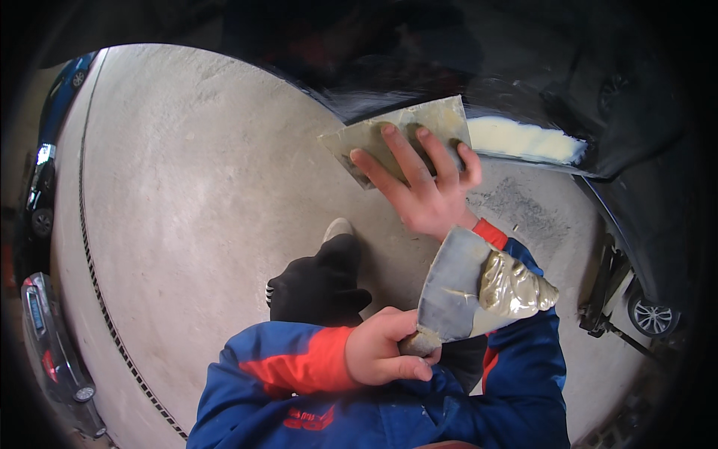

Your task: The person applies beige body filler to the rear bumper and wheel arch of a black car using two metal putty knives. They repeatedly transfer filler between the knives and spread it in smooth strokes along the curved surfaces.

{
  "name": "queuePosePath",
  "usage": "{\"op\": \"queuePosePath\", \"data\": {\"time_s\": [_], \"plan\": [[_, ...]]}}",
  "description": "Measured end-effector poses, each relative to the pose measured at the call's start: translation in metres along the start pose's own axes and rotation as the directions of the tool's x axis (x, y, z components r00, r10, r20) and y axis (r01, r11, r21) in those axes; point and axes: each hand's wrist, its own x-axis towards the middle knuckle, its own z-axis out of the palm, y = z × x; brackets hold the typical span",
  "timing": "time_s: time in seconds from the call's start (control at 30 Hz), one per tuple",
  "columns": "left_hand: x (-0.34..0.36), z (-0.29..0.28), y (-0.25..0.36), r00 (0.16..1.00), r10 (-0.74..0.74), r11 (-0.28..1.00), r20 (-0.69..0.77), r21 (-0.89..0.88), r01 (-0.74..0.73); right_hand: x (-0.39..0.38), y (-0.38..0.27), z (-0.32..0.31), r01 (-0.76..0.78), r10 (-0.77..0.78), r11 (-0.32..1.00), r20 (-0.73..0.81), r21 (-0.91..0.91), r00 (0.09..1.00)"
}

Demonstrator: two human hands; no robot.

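My left hand (389, 348) grips the short handle of a wide putty knife (449, 288), its blade tilted up to the right. A thick, glossy beige lump of putty (516, 284) sits on that blade's right part. Farther forward, my right hand (434, 187) presses its spread fingers on a flat rectangular filler spreader (396, 142); the thumb is hidden. The spreader's far edge overlaps the lower edge of a dark car panel (381, 97); whether they touch I cannot tell. Beside it, a smooth cream patch of filler (523, 140) covers the panel edge.
The dark car body fills the top and right, with a wheel (653, 314) and a lift arm (602, 292) at the right. Pale concrete floor (187, 187) lies below. A drain grating (93, 273) runs along the left, and parked cars (56, 352) stand beyond it.
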Motion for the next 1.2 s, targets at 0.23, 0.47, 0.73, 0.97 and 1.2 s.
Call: {"op": "queuePosePath", "data": {"time_s": [0.23, 0.47, 0.73, 0.97, 1.2], "plan": [[-0.004, -0.001, 0.000, 0.998, -0.055, 0.998, -0.030, -0.032, 0.054, -0.016, 0.014, 0.015, 0.122, -0.122, 0.992, 0.002, -0.045, 0.993], [-0.002, 0.000, -0.001, 0.988, -0.130, 0.989, -0.078, -0.079, 0.124, -0.057, 0.049, -0.059, -0.048, 0.014, 0.985, 0.199, 0.168, 0.980], [0.005, 0.002, 0.003, 0.965, -0.258, 0.965, -0.041, -0.062, 0.255, -0.055, 0.085, -0.180, -0.543, 0.351, 0.239, 0.450, 0.805, 0.821], [0.003, 0.014, 0.008, 0.979, -0.189, 0.981, -0.074, -0.062, 0.185, -0.058, 0.062, -0.112, -0.625, 0.524, 0.498, 0.366, 0.601, 0.769], [-0.004, 0.011, 0.007, 0.985, -0.165, 0.983, -0.049, -0.094, 0.159, -0.028, 0.044, -0.074, -0.253, 0.217, 0.741, 0.135, 0.622, 0.967]]}}
